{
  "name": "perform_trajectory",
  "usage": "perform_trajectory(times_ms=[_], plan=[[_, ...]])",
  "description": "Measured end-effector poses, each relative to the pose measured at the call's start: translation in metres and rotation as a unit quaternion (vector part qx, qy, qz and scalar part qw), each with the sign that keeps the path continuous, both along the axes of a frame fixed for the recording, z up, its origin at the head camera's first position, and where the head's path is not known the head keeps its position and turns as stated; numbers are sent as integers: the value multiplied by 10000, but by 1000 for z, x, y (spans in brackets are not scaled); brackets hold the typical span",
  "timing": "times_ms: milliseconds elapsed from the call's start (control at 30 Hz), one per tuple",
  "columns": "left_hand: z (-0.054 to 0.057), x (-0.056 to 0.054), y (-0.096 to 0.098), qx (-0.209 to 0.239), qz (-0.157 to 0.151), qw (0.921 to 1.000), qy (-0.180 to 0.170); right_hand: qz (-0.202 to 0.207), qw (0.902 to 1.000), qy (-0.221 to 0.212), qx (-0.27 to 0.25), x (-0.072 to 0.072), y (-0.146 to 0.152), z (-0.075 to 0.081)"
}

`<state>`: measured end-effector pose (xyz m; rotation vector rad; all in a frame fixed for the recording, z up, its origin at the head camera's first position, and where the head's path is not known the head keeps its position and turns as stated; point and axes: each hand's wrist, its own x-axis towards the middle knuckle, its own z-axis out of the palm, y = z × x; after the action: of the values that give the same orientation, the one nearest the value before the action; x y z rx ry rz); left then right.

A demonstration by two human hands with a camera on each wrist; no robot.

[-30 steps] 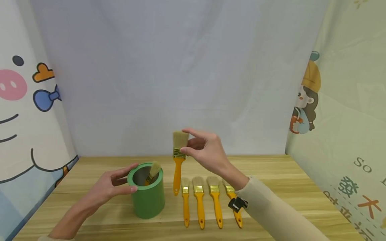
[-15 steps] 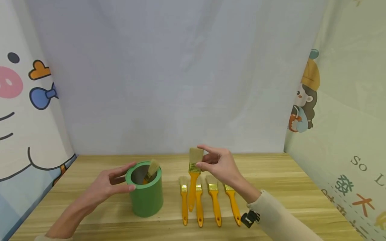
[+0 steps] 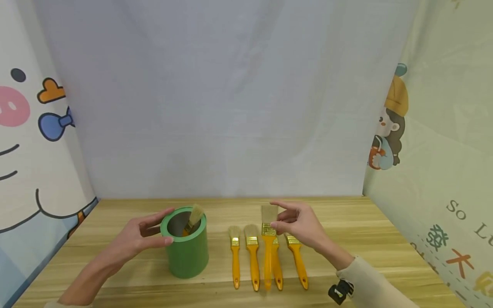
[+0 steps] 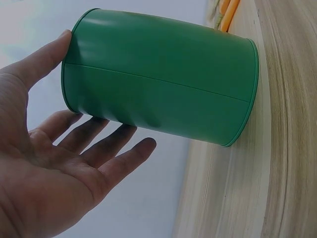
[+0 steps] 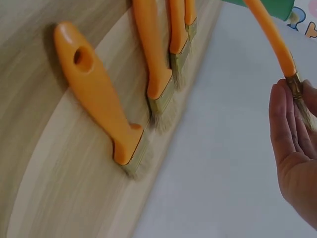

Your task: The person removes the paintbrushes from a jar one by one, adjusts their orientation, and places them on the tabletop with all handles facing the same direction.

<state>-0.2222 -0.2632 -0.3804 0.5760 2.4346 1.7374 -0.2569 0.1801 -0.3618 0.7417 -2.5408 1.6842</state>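
My left hand (image 3: 132,235) holds the green can (image 3: 188,259) at its rim, thumb on one side and fingers on the other. In the left wrist view the can (image 4: 158,74) stands on the wooden table. Bristles of one paintbrush (image 3: 197,214) stick up out of the can, leaning right. My right hand (image 3: 302,224) pinches a second paintbrush (image 3: 268,256) near its metal band, bristles up and yellow-orange handle hanging down. From the head, this brush overlaps another paintbrush (image 3: 277,273) lying behind it. In the right wrist view the held brush (image 5: 275,39) is clear of the table.
Several paintbrushes lie in a row right of the can, bristles away from me, among them a narrow one (image 3: 236,265), a wider one (image 3: 253,265) and a slanted one (image 3: 299,265). A pale cloth (image 3: 231,107) hangs behind the wooden table (image 3: 127,282).
My right hand has carried the pinched paintbrush rightward and down, from beside the can to over the row of brushes. The left hand keeps its place on the can.
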Motion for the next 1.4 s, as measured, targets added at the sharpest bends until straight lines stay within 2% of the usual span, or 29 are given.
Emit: perform_trajectory(times_ms=[367, 767, 1067, 1400], plan=[[1, 1, 0, -13, -6, 10000, -1, -225, 9983, -528, -94, -2, 51, -7], [2, 1, 0, -29, -14, 10000, 41, -179, 9949, -982, 102, -18, 96, -21], [0, 1, 0, 21, -46, 10000, 67, 54, 9888, -1468, 251, -31, 114, -32], [0, 0, 0, 8, -35, 10000, 73, 191, 9845, -1578, 746, -45, 124, -42]])
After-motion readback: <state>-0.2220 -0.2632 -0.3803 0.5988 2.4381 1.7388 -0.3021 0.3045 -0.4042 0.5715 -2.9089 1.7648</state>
